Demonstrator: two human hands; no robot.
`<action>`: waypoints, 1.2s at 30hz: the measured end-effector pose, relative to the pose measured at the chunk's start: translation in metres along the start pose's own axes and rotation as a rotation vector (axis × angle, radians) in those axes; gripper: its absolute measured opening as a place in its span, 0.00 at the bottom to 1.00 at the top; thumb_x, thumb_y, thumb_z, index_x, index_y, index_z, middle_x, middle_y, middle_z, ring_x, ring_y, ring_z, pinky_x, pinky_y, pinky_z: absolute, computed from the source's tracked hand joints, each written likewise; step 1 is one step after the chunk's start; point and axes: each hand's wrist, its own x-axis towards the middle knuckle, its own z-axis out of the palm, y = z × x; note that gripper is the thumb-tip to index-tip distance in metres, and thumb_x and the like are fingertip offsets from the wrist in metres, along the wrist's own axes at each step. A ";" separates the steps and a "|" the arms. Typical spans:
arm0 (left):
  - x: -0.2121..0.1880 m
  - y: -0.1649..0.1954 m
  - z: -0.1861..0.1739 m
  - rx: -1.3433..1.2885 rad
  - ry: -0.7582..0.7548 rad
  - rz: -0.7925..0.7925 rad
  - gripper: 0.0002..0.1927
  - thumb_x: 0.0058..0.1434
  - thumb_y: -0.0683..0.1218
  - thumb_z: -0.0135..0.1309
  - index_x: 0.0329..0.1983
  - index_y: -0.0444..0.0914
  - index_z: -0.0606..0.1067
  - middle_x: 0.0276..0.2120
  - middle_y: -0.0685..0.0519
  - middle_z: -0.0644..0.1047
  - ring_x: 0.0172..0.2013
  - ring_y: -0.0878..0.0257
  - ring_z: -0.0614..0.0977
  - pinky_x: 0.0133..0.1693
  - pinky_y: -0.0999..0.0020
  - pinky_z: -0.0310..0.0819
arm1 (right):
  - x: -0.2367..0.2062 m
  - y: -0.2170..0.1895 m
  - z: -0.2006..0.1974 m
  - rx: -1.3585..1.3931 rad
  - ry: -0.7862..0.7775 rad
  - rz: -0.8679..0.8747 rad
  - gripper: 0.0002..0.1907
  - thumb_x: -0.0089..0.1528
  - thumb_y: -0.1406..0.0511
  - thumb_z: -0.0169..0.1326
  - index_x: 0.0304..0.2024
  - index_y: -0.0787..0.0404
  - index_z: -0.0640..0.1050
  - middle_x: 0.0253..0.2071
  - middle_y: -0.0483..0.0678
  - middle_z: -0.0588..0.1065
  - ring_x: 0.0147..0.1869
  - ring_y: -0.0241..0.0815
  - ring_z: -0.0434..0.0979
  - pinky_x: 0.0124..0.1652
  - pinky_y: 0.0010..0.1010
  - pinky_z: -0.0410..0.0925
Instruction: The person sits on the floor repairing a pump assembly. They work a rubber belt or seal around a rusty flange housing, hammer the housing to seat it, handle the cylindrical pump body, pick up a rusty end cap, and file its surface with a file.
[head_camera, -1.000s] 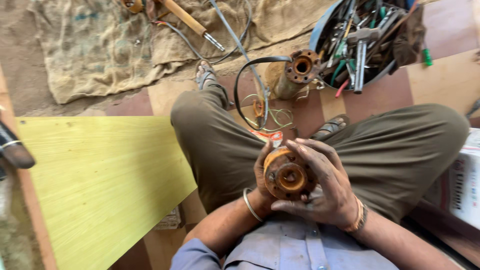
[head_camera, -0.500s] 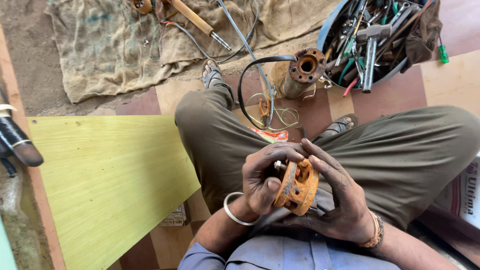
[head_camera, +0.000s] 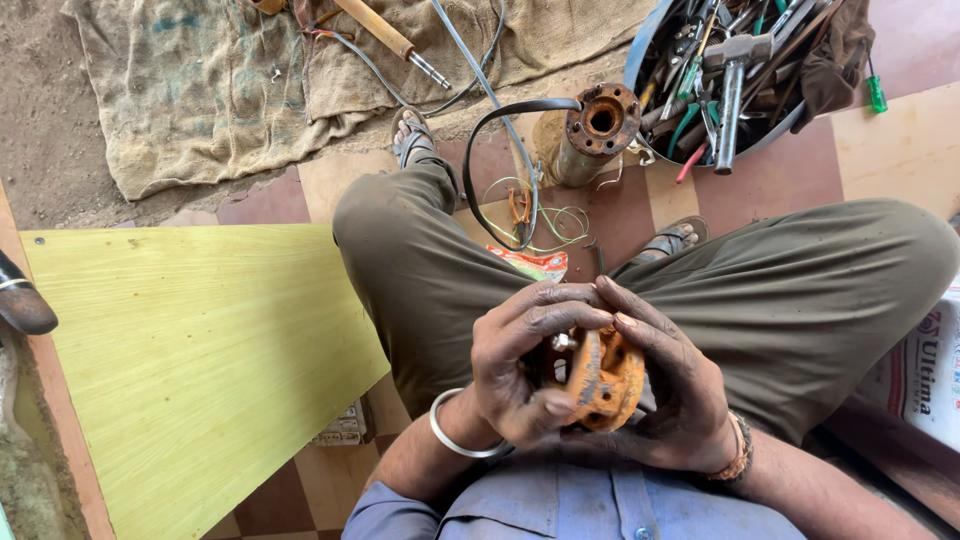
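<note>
A rusty orange round metal part (head_camera: 603, 378), like a flange with holes, sits in my lap, turned on edge. My left hand (head_camera: 520, 365) wraps its left side, thumb pressed on the rim, a silver bangle on the wrist. My right hand (head_camera: 668, 385) cups it from the right and below, fingers over the top. Both hands are dirty with grease. A small pale bolt end shows between my fingers. I sit with knees apart in olive trousers.
A metal cylinder with a rusty flange (head_camera: 592, 130) and a black cable (head_camera: 480, 160) stands between my feet. A basin of tools (head_camera: 730, 70) is at the far right, burlap sacking (head_camera: 220, 90) at the far left, a yellow-green board (head_camera: 190, 350) to my left.
The orange part has turned from facing me to standing on edge. My hands have shifted round it, and the view has moved a little lower and leftward.
</note>
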 end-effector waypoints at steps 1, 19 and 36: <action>0.002 0.004 0.001 0.129 0.002 0.043 0.37 0.68 0.68 0.54 0.57 0.30 0.75 0.53 0.38 0.79 0.50 0.50 0.85 0.53 0.63 0.82 | -0.002 0.004 0.000 0.122 -0.005 0.033 0.49 0.56 0.62 0.73 0.72 0.62 0.60 0.76 0.68 0.57 0.82 0.61 0.58 0.75 0.49 0.59; -0.003 -0.001 0.010 -0.050 0.077 -0.268 0.31 0.70 0.63 0.60 0.54 0.29 0.75 0.46 0.40 0.80 0.46 0.53 0.85 0.51 0.64 0.80 | -0.020 0.018 0.008 0.242 0.120 0.086 0.57 0.53 0.56 0.76 0.74 0.65 0.56 0.75 0.60 0.61 0.81 0.54 0.61 0.77 0.48 0.60; -0.032 -0.050 0.037 -1.616 0.245 -0.989 0.39 0.77 0.71 0.31 0.64 0.33 0.72 0.53 0.36 0.78 0.52 0.43 0.81 0.56 0.47 0.77 | 0.013 -0.013 -0.001 -0.277 0.104 0.082 0.50 0.44 0.55 0.76 0.62 0.67 0.68 0.64 0.65 0.71 0.70 0.58 0.74 0.65 0.42 0.72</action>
